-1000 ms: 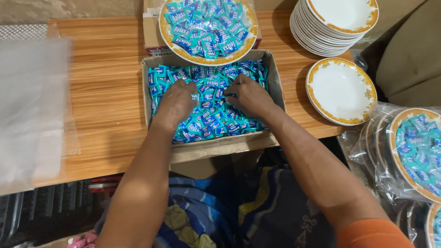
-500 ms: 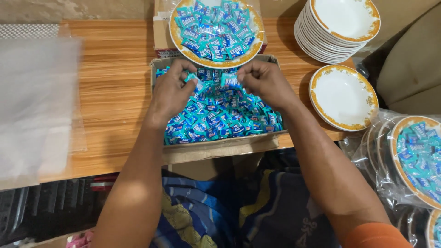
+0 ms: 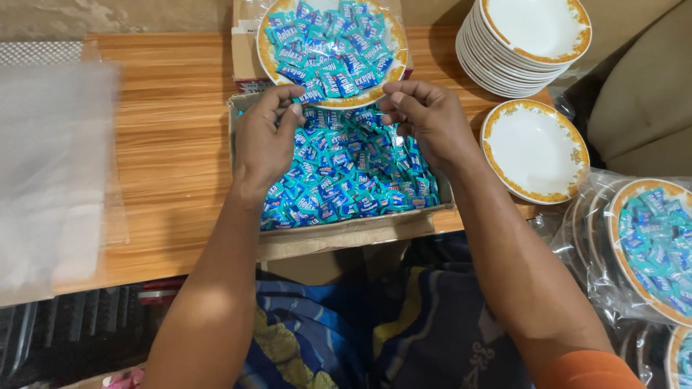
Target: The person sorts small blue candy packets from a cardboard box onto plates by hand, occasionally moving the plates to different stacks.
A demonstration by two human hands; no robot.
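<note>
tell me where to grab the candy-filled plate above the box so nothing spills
Take the candy-filled plate by its gold rim at the left and right edges, one hand per side, coming in level. It lies flat and heaped, so a one-sided grip would tilt it. The left hand and right hand are already at its near rim.

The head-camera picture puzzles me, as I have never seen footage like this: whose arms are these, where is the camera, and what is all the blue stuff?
The camera sits on a person's head and looks down, so the two bare arms are that person's own. The left hand and the right hand reach over a cardboard box full of small blue wrapped candies. Both hands touch the near rim of a gold-edged plate of candies beyond the box. The box lies on a wooden table. To the right are a stack of empty plates, one single empty plate, and filled plates wrapped in clear plastic. Clear plastic sheets lie at left.
</note>
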